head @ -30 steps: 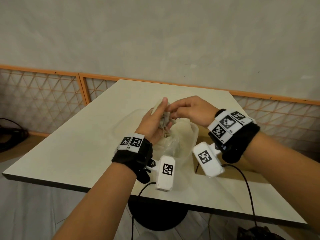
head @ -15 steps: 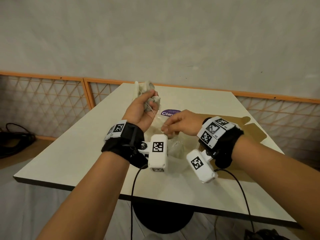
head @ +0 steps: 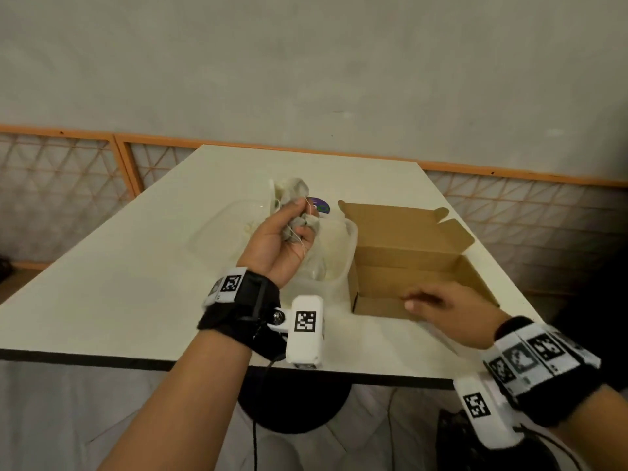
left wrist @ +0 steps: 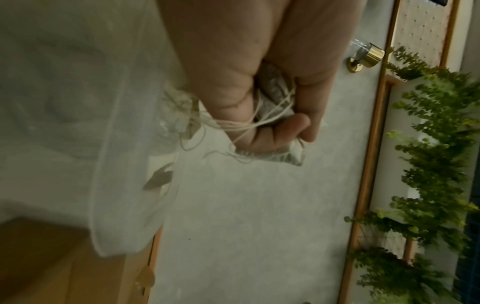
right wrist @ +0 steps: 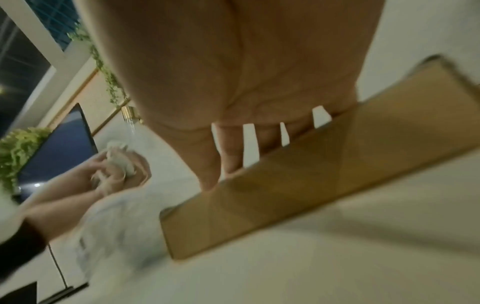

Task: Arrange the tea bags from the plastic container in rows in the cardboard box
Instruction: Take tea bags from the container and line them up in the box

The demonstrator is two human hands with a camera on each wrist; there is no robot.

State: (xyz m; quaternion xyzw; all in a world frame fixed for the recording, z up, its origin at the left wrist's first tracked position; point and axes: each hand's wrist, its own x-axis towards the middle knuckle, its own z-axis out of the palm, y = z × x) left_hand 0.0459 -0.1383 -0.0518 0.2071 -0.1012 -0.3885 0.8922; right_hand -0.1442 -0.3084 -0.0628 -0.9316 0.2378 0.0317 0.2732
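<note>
My left hand (head: 293, 229) is raised above the clear plastic container (head: 343, 253) and grips a bunch of grey tea bags (head: 296, 191) with white strings; the left wrist view shows the fingers curled round the tea bags (left wrist: 274, 92). The open brown cardboard box (head: 407, 263) stands right of the container, lid flap folded back. My right hand (head: 431, 302) is at the box's near wall. In the right wrist view its fingers (right wrist: 231, 152) are straight and spread, tips hidden behind the box wall (right wrist: 311, 195). No tea bag shows in that hand.
A clear lid (head: 227, 226) lies left of the container, with a purple label (head: 319, 203) behind it. The white table (head: 119, 283) has a dark front edge close to my wrists. Cables hang under the table.
My right hand has left the bunch and moved right and nearer, down to the box's near wall. The left hand still holds the tea bags up. The view has shifted, showing the box.
</note>
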